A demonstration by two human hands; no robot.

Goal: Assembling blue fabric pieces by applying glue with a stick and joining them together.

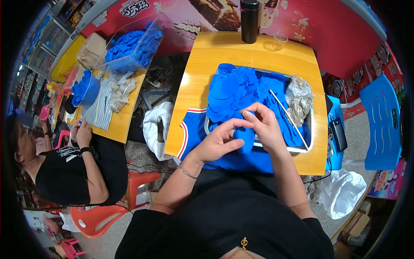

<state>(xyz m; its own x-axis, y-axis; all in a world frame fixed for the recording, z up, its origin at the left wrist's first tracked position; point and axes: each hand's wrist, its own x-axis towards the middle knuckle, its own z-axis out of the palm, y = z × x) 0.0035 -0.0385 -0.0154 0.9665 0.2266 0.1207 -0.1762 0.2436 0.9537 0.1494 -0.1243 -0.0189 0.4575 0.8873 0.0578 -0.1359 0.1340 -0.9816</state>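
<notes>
Over the near edge of a metal tray [302, 150], my two hands meet fingertip to fingertip. A floppy, rounded flat blue piece [246, 144] hangs at my left hand [217, 140], between its thumb and curled fingers. My right hand [266, 127] pinches thumb and forefinger together above that piece; what is in the pinch, if anything, is too small to make out. Right behind the hands, a heap of similar blue pieces [230, 93] fills the tray's left side. More loose blue pieces [276, 84] lie to the right under a thin white stick [288, 116].
A clear bag of small beige bits [299, 97] lies in the tray, and a blue garment [194, 129] underneath. A black bottle [249, 21] and clear cup [279, 41] stand behind. At left, a co-worker [64, 172] sits by a table with blue-filled tubs [129, 52].
</notes>
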